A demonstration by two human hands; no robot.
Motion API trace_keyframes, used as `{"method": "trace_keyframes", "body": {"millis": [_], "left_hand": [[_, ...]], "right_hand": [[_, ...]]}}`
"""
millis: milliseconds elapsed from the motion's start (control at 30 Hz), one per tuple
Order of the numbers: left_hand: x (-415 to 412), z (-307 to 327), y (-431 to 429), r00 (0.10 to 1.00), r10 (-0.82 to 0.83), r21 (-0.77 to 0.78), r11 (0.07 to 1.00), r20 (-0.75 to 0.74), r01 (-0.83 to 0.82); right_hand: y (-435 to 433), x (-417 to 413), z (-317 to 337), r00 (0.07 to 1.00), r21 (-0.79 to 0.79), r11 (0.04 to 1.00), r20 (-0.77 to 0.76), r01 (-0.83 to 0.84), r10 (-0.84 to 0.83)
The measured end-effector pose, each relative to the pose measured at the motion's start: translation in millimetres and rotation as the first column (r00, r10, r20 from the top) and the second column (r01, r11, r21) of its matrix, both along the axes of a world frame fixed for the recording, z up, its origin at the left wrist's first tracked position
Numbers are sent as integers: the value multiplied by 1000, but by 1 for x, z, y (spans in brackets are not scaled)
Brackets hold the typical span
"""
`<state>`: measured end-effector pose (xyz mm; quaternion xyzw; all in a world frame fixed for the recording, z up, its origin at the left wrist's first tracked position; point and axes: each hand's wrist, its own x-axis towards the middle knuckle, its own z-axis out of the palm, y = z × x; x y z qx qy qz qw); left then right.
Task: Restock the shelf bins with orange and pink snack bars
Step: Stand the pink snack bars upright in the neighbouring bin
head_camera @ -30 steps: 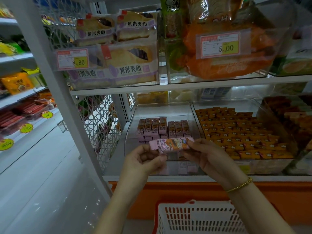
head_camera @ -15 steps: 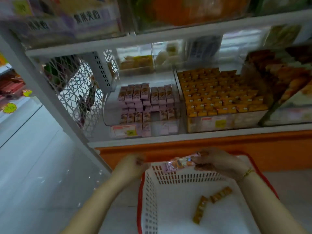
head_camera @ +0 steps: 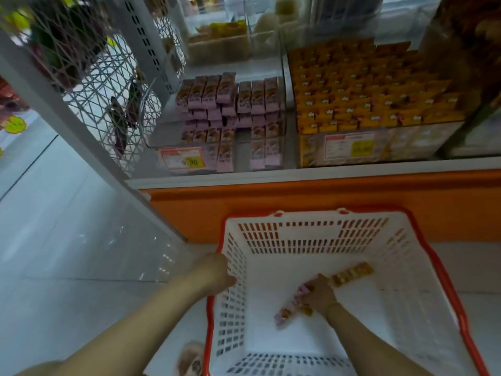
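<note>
A white basket with a red rim (head_camera: 423, 234) stands on the floor below the shelf. My right hand (head_camera: 317, 294) reaches down to the basket floor and grips a strip of pink snack bars (head_camera: 286, 312). An orange bar (head_camera: 352, 274) lies just beyond that hand, and another orange piece (head_camera: 307, 311) shows under it. My left hand (head_camera: 217, 270) is against the outside of the basket's left wall; its fingers are hidden. On the shelf, a clear bin holds pink bars (head_camera: 230, 104) and the bin to its right is packed with orange bars (head_camera: 374, 99).
An orange base panel (head_camera: 311, 202) runs under the shelf edge. A white upright post (head_camera: 81, 137) and wire mesh panel (head_camera: 108, 85) stand at the left. Price tags (head_camera: 183, 161) sit on the bin fronts. More clear bins with other snacks stand behind and to the right.
My view dropped from the shelf to the basket. My right hand carried the pink bars down from bin height to the basket floor. My left hand let go of them and moved to the basket's left wall.
</note>
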<state>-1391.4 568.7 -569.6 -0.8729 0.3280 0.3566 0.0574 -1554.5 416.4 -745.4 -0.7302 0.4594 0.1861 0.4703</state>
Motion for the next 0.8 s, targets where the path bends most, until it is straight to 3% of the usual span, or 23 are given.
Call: {"method": "trace_keyframes", "body": {"millis": [100,200,267,367,467,567,633,700,800], "left_hand": [[2,-4,-2,1000,4,14,1000,-14,-4],[5,2,-4,999,-30,45,998,-27,32],[8,13,-8,999,-41,-9,999,2,41],[9,49,-24,985,-31,-185,981,167,63],[8,91,-36,943,64,-478,872,328,107],[17,126,-32,908,197,-691,712,369,127],[30,136,-28,916,198,-758,635,348,151],[42,137,-26,919,187,-784,596,347,175],[52,132,-25,908,204,-781,598,365,180]], "right_hand": [[7,6,-23,996,-28,996,32,-85,86],[3,21,-13,994,-27,999,106,-21,23],[-6,38,18,985,-15,997,155,-71,73],[-14,61,99,947,-13,982,262,-190,186],[-10,65,196,867,-195,949,393,-246,305],[-8,57,282,776,-346,934,565,-84,279],[-13,63,323,707,-451,892,636,15,310],[-24,84,346,680,-553,832,628,48,378],[-47,132,356,758,-730,676,383,-102,527]]}}
